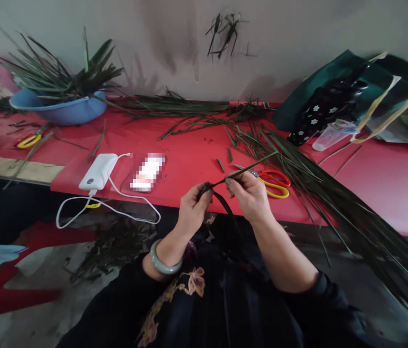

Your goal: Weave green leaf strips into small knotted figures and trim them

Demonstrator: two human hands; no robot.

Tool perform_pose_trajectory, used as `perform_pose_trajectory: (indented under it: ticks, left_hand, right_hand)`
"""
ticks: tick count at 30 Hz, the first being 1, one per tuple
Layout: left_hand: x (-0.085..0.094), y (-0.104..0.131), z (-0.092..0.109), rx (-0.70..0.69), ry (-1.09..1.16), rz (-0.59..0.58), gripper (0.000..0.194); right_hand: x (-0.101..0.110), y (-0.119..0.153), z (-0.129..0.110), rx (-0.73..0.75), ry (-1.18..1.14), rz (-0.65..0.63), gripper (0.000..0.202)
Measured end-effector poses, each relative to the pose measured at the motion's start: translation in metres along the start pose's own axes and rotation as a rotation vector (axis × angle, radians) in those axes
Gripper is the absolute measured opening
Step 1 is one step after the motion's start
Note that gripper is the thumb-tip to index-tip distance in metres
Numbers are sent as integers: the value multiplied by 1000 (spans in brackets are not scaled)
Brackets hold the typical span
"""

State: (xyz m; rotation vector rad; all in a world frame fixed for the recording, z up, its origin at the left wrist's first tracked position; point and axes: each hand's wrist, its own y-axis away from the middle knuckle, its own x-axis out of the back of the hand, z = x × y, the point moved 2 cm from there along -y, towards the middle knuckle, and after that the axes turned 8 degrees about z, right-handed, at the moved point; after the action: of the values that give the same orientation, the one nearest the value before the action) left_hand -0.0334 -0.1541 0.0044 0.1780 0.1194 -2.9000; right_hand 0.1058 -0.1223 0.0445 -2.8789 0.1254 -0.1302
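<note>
Just over the front edge of the red table, my left hand [193, 204] is closed, pinching a dark green leaf strip [224, 203] between thumb and fingers. One end of the strip hangs down below the hands. My right hand [249, 194] pinches another stretch of leaf [260, 162], which reaches up and to the right past the fingers. Between the two hands the leaf is drawn out in a thin line. Scissors [275, 182] with red and yellow handles lie right behind my right hand, their blades partly hidden.
Long leaf strips [316, 183] cover the table's right side and overhang its front edge. A white power bank [98, 171] with a cable and a blurred phone [148, 172] lie left. Behind stand a blue basin [73, 110] of leaves and a green bag [319, 87]. Another person's arm shows far left.
</note>
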Motion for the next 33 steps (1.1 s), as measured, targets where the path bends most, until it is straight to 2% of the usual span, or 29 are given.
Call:
perform_pose_trajectory:
  ticks: [4, 9, 11, 16, 22, 27, 33]
  left_hand:
    - [1, -4, -4, 35, 33, 10, 29]
    - [3, -11, -7, 60, 56, -7, 36]
    - [4, -12, -10, 82, 62, -22, 34]
    - [2, -12, -13, 113, 117, 32, 31]
    - [-3, -14, -14, 148, 223, 12, 26]
    - [-6, -16, -16, 157, 182, 4, 25]
    - [-4, -18, -23, 113, 96, 38, 22]
  right_hand:
    - [-5, 0, 11, -40, -184, 5, 14]
    - [-12, 3, 17, -52, -278, -70, 15]
    - [-11, 3, 20, -64, -287, -47, 17]
    - [-9, 2, 30, -70, -337, 68, 18]
    - [-10, 3, 36, -129, -359, 82, 18]
    - [-9, 2, 39, -174, -465, 67, 19]
    - [-12, 0, 49, -234, -552, 139, 18]
